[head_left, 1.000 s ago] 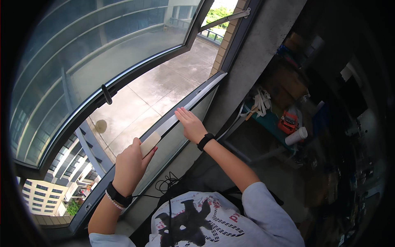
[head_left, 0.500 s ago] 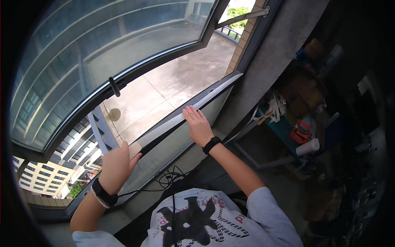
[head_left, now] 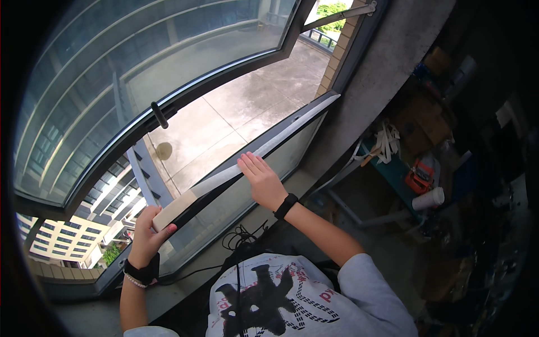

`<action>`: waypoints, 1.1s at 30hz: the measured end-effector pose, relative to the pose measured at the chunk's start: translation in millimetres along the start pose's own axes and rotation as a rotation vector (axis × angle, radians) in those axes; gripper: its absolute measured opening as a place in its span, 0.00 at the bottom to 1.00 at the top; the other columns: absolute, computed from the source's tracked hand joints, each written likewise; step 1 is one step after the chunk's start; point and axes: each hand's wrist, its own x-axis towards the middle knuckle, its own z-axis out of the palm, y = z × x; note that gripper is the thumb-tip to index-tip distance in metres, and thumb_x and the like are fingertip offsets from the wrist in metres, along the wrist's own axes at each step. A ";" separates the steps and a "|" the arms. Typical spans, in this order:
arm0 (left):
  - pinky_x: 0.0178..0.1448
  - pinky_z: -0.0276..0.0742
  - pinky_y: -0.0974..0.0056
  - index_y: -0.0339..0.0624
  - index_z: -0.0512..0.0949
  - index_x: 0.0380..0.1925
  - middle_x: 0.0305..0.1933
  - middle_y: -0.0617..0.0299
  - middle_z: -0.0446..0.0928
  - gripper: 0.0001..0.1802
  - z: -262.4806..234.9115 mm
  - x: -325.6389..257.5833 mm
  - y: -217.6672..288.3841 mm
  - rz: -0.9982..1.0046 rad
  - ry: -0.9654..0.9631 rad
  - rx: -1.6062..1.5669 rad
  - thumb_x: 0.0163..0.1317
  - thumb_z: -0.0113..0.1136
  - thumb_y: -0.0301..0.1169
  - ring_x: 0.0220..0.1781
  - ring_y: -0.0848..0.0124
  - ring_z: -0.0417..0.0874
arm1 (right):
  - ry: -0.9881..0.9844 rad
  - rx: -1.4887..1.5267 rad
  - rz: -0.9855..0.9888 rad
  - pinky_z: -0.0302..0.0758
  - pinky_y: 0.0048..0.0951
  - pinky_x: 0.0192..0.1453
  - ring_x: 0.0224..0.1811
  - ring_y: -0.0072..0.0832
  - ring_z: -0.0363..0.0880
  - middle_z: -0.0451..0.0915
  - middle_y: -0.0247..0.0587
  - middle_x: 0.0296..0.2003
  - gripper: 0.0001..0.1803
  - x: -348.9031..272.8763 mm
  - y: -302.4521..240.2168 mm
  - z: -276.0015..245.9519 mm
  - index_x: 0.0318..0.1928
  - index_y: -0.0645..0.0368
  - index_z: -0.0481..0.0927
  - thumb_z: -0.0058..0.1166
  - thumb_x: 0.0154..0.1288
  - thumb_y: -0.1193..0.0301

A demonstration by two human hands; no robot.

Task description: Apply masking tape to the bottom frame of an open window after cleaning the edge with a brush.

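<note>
A long white strip [head_left: 224,177] lies along the lower rail of the window frame [head_left: 331,101]; towards its left end it turns beige. My left hand [head_left: 145,240] is closed round that beige end [head_left: 175,210], thumb on the near side and fingers on the far side. Farther right, my right hand [head_left: 260,178] rests with its fingers stretched out together on the white part. Below the strip is a dark band, then a glass pane [head_left: 224,210]. I cannot tell whether the strip is stuck down under the left hand.
A tilted-out window sash [head_left: 168,67] with a dark handle [head_left: 159,115] hangs above the opening. A metal stay arm [head_left: 342,17] joins it at the upper right. Black cable [head_left: 241,238] lies below the pane. On the right, a green table [head_left: 393,168] holds white straps, an orange item and a white cup [head_left: 428,199].
My left hand has slid down and left along the rail, leaving more of the beige end in view. My right hand has shifted slightly left and down the strip.
</note>
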 end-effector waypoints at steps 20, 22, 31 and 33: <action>0.26 0.72 0.56 0.36 0.68 0.21 0.18 0.49 0.72 0.24 -14.6 17.7 55.2 -0.099 -0.236 0.768 0.53 0.59 0.48 0.23 0.53 0.76 | -0.030 0.103 -0.020 0.59 0.39 0.64 0.62 0.42 0.61 0.67 0.50 0.56 0.29 -0.6 -38.6 1.5 0.55 0.66 0.66 0.42 0.46 0.83; 0.27 0.72 0.57 0.36 0.69 0.21 0.18 0.49 0.73 0.23 -20.6 16.3 50.9 -0.153 -0.281 0.807 0.52 0.59 0.48 0.23 0.53 0.77 | -0.018 0.087 -0.013 0.60 0.39 0.64 0.61 0.42 0.62 0.67 0.50 0.56 0.29 0.2 -39.7 2.0 0.54 0.67 0.66 0.42 0.46 0.83; 0.31 0.73 0.59 0.34 0.72 0.22 0.21 0.47 0.74 0.21 -44.2 17.1 39.2 -0.156 -0.302 0.697 0.50 0.62 0.45 0.26 0.55 0.78 | -0.030 0.143 -0.083 0.60 0.39 0.64 0.60 0.42 0.63 0.69 0.50 0.53 0.25 5.0 -56.5 7.5 0.52 0.68 0.68 0.43 0.48 0.80; 0.30 0.72 0.64 0.34 0.72 0.23 0.22 0.52 0.75 0.16 -49.6 12.4 37.1 -0.282 -0.198 0.281 0.48 0.64 0.37 0.26 0.64 0.77 | -0.029 0.169 -0.069 0.60 0.39 0.64 0.60 0.41 0.64 0.69 0.50 0.53 0.26 5.2 -59.9 10.7 0.52 0.67 0.68 0.43 0.47 0.82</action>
